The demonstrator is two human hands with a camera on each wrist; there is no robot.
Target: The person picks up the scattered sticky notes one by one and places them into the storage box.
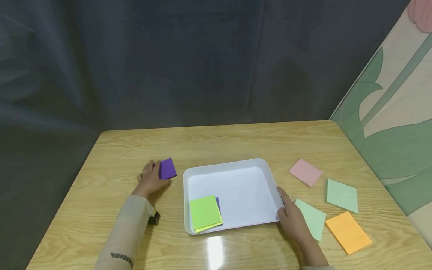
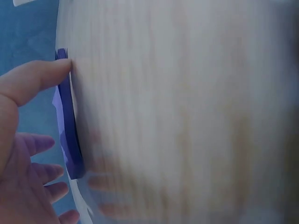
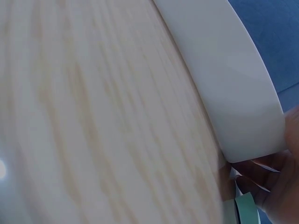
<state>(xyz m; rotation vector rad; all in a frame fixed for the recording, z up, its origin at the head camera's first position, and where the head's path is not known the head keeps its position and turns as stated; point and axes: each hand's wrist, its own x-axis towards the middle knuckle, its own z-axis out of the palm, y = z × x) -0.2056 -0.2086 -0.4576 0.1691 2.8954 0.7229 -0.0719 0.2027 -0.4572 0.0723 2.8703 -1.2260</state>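
In the head view my left hand (image 1: 151, 181) is at a purple sticky note pad (image 1: 167, 169) left of the tray. Its spread fingers lie along the pad's left side. The left wrist view has the thumb (image 2: 44, 77) against the pad's edge (image 2: 70, 121), other fingers hanging loosely beside it. My right hand (image 1: 293, 217) grips the white tray (image 1: 226, 166) at its right side near the front corner. Fingers reach round the tray's outer wall (image 3: 233, 93) in the right wrist view. Inside the tray, a lime green pad (image 1: 205, 212) partly covers a purple one (image 1: 218, 204).
Right of the tray lie a pink pad (image 1: 305, 172), a mint pad (image 1: 342, 195), another mint pad (image 1: 312, 217) partly behind my right hand, and an orange pad (image 1: 349, 232). Dark cloth (image 1: 189, 67) hangs behind the wooden table (image 1: 216, 144); a patterned curtain (image 1: 398, 150) borders its right.
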